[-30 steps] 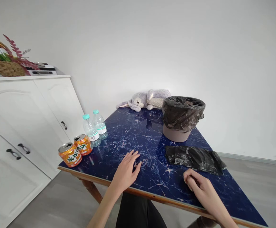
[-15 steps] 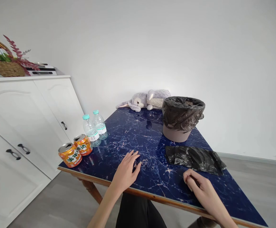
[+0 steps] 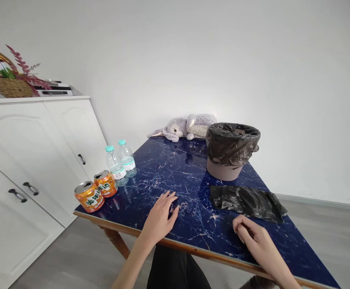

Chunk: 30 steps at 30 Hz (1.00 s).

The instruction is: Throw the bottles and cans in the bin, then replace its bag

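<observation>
My left hand [image 3: 160,215] rests on the blue marbled tabletop [image 3: 169,172] near its front edge, fingers stretched and thumb apart, holding nothing. To the right, my right hand [image 3: 251,233] lies on the table with its fingers curled in; no object shows in it. Just beyond that hand is a folded black plastic bag [image 3: 247,202], apart from the fingers. Behind the bag stands a trash can [image 3: 223,170], lined with a dark bin liner [image 3: 232,146]. At the table's left edge are two opened orange drink cans [image 3: 90,197] and two clear capped bottles [image 3: 116,168].
A grey plush rabbit [image 3: 178,127] lies at the far end against the wall. White cabinets [image 3: 36,152] stand at the left, topped by a wicker flower basket [image 3: 12,86] and a white device [image 3: 56,89]. The wooden table edge [image 3: 199,252] runs in front of my legs.
</observation>
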### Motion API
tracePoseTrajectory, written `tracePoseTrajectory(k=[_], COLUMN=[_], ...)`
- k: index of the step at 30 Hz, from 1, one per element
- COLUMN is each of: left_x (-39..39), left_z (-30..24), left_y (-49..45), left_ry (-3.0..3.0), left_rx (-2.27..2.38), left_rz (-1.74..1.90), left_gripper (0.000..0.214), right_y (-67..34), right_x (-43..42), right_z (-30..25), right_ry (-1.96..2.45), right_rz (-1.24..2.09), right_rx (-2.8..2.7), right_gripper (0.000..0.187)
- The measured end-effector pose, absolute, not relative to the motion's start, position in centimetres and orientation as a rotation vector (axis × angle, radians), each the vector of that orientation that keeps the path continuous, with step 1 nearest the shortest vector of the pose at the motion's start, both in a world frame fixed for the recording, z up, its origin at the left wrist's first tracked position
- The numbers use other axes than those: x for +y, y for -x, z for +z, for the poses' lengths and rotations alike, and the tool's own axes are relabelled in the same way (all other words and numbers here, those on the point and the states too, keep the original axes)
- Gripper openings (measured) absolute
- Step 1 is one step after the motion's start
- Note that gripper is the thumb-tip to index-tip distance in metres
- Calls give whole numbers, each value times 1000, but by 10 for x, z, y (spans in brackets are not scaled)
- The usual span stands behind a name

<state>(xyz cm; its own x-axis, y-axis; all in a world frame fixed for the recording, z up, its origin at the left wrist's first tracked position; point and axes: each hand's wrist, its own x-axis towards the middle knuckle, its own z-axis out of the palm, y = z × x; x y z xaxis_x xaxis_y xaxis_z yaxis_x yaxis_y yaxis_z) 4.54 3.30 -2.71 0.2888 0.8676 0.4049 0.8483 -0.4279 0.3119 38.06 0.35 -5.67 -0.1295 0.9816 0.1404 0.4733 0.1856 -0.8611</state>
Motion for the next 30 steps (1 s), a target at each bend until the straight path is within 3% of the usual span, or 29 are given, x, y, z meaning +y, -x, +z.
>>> tracePoseTrajectory(k=[30], left_x=[33], left_z=[-28], left_y=[-45], left_ry=[-2507], left_rx=[1662], left_rz=[805], left_gripper=[35], right_y=[-380], right_x=[3], right_z=[-54], right_ry=[1392], right_rz=[821], right_rx=[-1727], right_gripper=[34])
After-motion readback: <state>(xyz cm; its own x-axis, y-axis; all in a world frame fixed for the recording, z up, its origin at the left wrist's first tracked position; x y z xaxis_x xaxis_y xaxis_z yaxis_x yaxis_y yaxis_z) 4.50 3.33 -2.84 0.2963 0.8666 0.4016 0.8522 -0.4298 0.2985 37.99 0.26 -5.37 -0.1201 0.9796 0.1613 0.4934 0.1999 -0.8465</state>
